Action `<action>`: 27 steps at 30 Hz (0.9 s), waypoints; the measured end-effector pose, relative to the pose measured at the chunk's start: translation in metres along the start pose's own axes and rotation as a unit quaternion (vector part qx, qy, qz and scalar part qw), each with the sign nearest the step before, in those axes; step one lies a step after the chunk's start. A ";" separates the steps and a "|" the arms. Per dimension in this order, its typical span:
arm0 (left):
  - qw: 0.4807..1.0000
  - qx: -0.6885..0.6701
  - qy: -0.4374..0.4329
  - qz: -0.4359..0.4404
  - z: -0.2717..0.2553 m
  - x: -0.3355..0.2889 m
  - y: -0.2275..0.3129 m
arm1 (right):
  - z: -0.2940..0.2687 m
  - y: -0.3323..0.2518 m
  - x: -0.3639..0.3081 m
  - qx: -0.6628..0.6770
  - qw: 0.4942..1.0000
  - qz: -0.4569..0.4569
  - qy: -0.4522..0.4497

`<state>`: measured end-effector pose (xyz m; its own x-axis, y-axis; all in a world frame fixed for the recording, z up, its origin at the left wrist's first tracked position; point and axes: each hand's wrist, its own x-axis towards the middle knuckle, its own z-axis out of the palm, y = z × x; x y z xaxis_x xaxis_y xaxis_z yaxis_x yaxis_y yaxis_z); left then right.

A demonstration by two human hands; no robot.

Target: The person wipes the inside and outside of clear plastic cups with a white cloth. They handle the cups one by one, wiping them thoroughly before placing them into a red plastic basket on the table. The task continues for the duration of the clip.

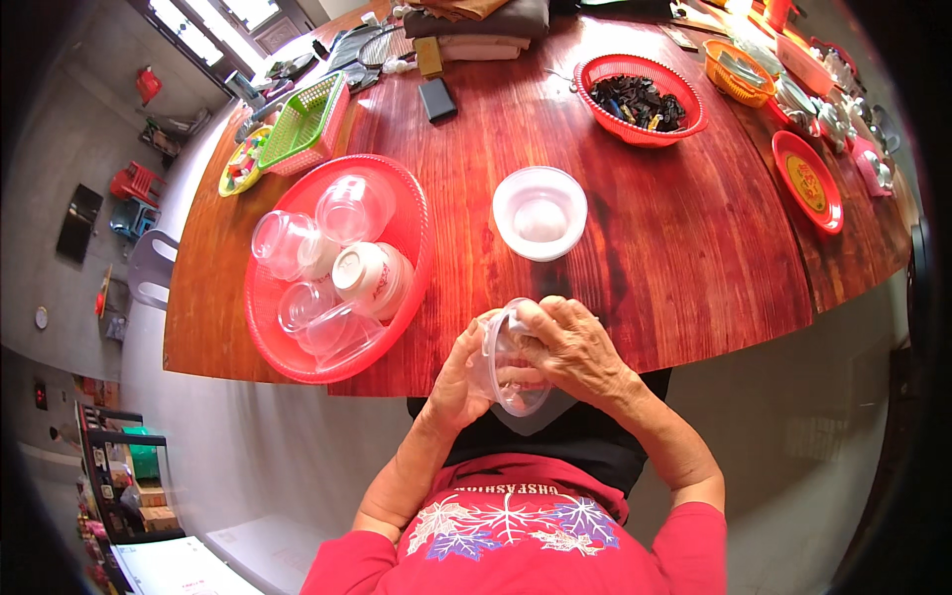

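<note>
In front of my body, just off the table's near edge, a clear plastic bowl is tipped on its side with its mouth toward the right. My left hand is closed around its outside. My right hand has its fingers curled into the mouth, by the upper rim. A whitish patch shows under those fingers; what it is, I cannot make out. Beyond my hands a white bowl stands upright on the table. To the left, a red plastic basket holds several clear containers and upturned white bowls.
On the wooden table, a red basket of small black pieces stands far right. An orange basket and a red plate lie farther right. A green basket, a dark box and folded cloth sit at the back.
</note>
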<state>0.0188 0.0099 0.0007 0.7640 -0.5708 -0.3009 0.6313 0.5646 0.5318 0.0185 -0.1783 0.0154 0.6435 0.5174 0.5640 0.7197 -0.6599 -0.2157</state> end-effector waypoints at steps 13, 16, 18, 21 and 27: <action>0.999 0.001 0.007 0.042 -0.022 0.004 -0.007 | 0.007 -0.037 -0.013 0.540 0.814 0.215 -0.027; 0.998 -0.018 -0.001 0.059 -0.013 0.005 -0.015 | 0.018 -0.044 0.003 0.513 0.789 0.307 0.143; 0.997 -0.028 -0.050 0.054 -0.003 0.005 -0.015 | 0.026 -0.039 0.011 0.391 0.851 0.263 0.231; 0.999 -0.001 0.003 0.050 0.007 0.002 -0.017 | 0.028 -0.031 0.016 0.194 0.908 0.249 0.276; 0.999 -0.003 -0.039 0.026 -0.007 -0.005 -0.007 | 0.023 -0.005 -0.009 0.178 0.878 0.370 0.245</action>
<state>0.0116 0.0132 -0.0071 0.7828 -0.5856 -0.2107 0.5925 0.5978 0.5399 0.0155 -0.1671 -0.0065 0.8425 -0.3352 0.4217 0.2447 -0.4593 -0.8539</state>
